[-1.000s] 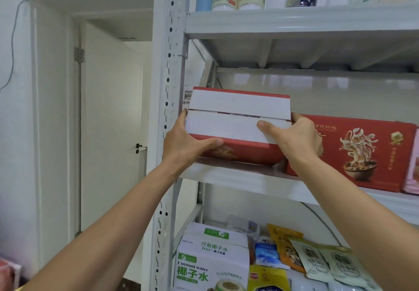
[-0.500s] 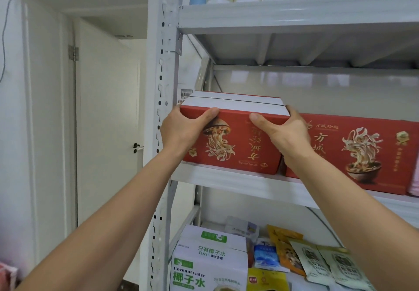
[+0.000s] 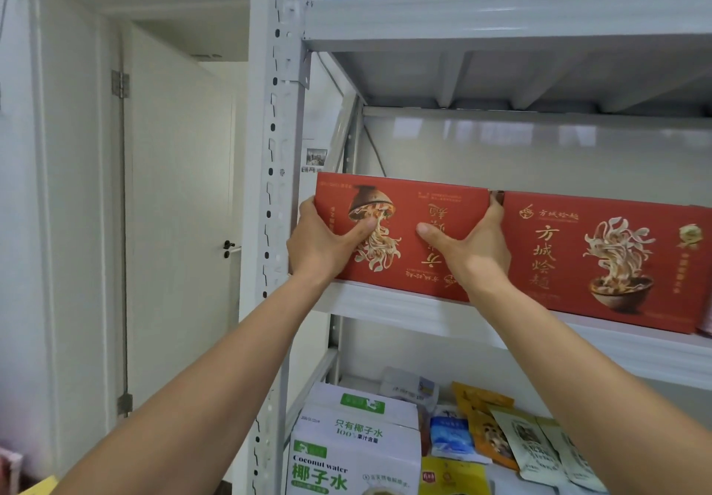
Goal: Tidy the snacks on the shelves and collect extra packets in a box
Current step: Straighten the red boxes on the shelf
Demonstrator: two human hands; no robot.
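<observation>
Two matching cartons share the white metal middle shelf (image 3: 389, 311), standing face out on their long edges. The left red cardboard noodle box (image 3: 408, 196) is at the shelf's left end by the perforated white upright post (image 3: 274, 186). The right red cardboard noodle box (image 3: 570, 255) is just beside it. The left grip (image 3: 319, 250) clasps the left box's outer end, thumb across the front. The right grip (image 3: 479, 250) clasps its inner end, fingers tucked into the narrow gap between the boxes. The held box's print reads upside down, while its neighbour's reads upright. To do this well, I judge, lift rather than drag, and turn the box so the bowls match. Set its base fully on the shelf, then draw the right fingers out before closing the gap and levelling both fronts with the shelf lip.
</observation>
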